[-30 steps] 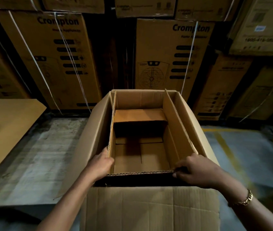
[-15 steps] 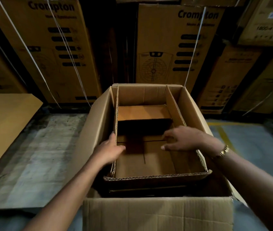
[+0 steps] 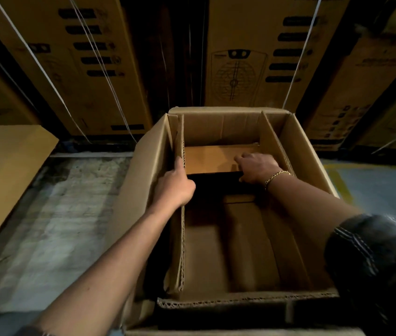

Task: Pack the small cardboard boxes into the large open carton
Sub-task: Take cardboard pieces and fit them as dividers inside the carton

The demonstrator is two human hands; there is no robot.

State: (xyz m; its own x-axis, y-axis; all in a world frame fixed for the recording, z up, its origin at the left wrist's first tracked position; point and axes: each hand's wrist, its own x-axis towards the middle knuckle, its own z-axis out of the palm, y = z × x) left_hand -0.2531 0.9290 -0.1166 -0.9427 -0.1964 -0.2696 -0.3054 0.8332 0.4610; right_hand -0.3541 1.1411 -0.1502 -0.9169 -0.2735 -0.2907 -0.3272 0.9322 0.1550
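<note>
The large open carton (image 3: 309, 151) stands in front of me with a corrugated inner liner (image 3: 240, 302) set inside it. One small cardboard box (image 3: 207, 160) lies flat at the far end inside, its top lit and its front face in shadow. My left hand (image 3: 176, 187) grips the top edge of the liner's left wall, thumb pointing up. My right hand (image 3: 256, 167), with a gold bracelet at the wrist, lies on the small box's near right corner, fingers spread on top and thumb under the front edge. The carton's floor nearer me is dark and bare.
Tall printed cartons (image 3: 252, 57) bound with white straps are stacked close behind. A flat cardboard sheet (image 3: 5, 170) lies at the left over the worn concrete floor (image 3: 54, 226). Yellow floor marking (image 3: 337, 175) shows at the right.
Both hands left the carton's near rim and reached deeper. My right hand went onto the small box at the far end, my left slid along the liner's left wall. My view leaned forward.
</note>
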